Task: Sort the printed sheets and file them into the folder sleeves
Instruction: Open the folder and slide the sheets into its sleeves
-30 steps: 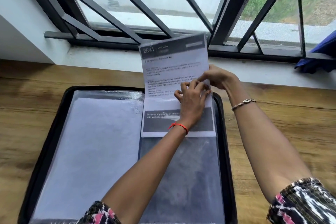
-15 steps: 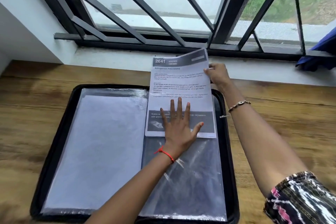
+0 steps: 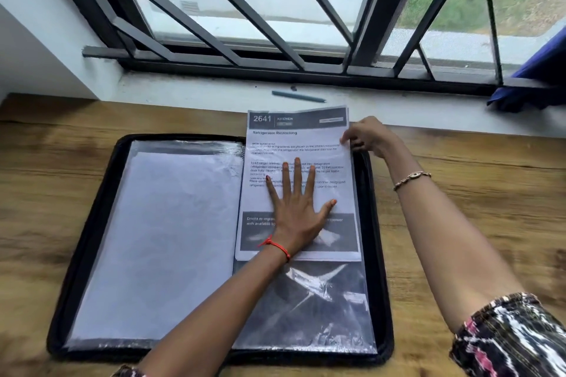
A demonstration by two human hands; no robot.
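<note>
A black folder point(image 3: 92, 223) lies open on the wooden table. Its left clear sleeve point(image 3: 159, 242) holds a blank white sheet. A printed sheet point(image 3: 324, 144) headed "2641 Kitchen" lies part-way inside the right sleeve point(image 3: 330, 309), its top sticking out past the folder's far edge. My left hand point(image 3: 295, 208) presses flat on the sheet's middle, fingers straight and spread. My right hand point(image 3: 366, 136) pinches the sheet's upper right edge together with the sleeve's edge.
A pen point(image 3: 297, 96) lies on the white window sill behind the folder. Blue cloth point(image 3: 533, 82) hangs at the sill's right end. Window bars rise behind. Bare wooden table point(image 3: 474, 193) shows on both sides of the folder.
My left hand went from curled fingers on the sheet to a flat spread palm. The sheet has slid down, further into the right sleeve. The view tilted, revealing the pen.
</note>
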